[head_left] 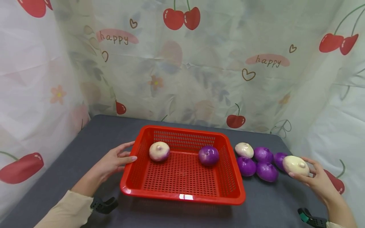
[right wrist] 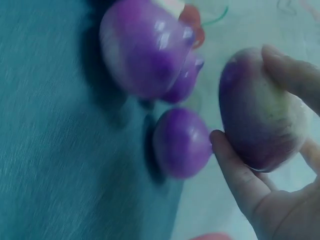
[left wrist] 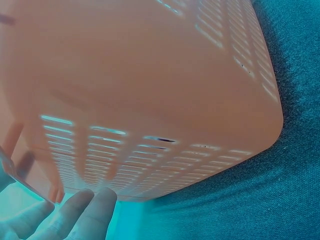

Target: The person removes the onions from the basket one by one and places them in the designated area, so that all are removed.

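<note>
A red plastic basket with slotted walls stands on the dark table. Inside it, a pale onion with a purple flush sits at the left and a purple onion at the right. My left hand holds the basket's left rim, thumb over the edge and fingers against the slotted outer wall. At the far right my right hand grips a pale onion between thumb and fingers. The right wrist view shows this onion with a purple side, raised off the table.
Right of the basket, several purple onions cluster with one white onion. A patterned curtain hangs behind and at both sides of the grey table. A dark band circles the left wrist, another the right.
</note>
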Tool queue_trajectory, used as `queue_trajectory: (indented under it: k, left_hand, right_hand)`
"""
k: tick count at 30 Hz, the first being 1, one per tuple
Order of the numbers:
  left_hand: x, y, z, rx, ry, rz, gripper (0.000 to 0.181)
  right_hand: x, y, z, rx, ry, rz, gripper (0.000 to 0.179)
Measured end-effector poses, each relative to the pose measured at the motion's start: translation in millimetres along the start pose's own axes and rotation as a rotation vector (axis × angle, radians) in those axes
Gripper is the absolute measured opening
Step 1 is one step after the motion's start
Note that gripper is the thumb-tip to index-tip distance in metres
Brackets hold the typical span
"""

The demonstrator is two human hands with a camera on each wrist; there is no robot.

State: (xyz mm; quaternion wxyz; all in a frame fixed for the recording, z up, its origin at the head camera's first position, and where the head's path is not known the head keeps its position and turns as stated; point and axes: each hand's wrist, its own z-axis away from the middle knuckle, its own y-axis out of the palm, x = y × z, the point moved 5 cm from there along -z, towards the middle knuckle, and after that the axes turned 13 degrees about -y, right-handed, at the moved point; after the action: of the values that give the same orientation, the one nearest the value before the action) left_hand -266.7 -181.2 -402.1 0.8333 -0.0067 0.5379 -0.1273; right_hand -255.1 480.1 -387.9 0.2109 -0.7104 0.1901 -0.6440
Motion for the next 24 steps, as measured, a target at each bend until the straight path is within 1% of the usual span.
queue_trajectory:
  k: [2, 5, 9, 11, 14, 20, 24]
  left_hand:
    - [0.6, -0.2, 0.5, -0.002, 0.000, 0.000, 0.079]
    - [1.3, -0.7, 1.0, -0.002, 0.000, 0.000, 0.079]
    - [2.0, -1.3, 1.6, -0.006, -0.003, -0.004, 0.080]
    - [2.0, -1.4, 1.8, -0.008, -0.004, -0.008, 0.081]
    - [1.8, -1.1, 2.0, -0.010, -0.004, -0.014, 0.082]
    - [1.8, -0.2, 1.7, -0.015, -0.004, -0.019, 0.082]
    - [1.8, -0.1, 1.1, -0.011, -0.002, -0.014, 0.082]
  right_hand:
    - [-10, -1, 1.9, 0.031, 0.015, -0.007, 0.068]
    - [-23, -2, 3.7, 0.071, 0.037, 0.024, 0.069]
    - [-38, 0, 3.4, 0.102, 0.059, 0.077, 0.073]
    - [-43, 0, 2.9, 0.114, 0.076, 0.084, 0.075]
    - [-48, 2, 2.4, 0.120, 0.090, 0.071, 0.076]
    - [-53, 7, 2.3, 0.131, 0.089, 0.038, 0.081]
    - [-55, 8, -0.4, 0.153, 0.101, 0.046, 0.086]
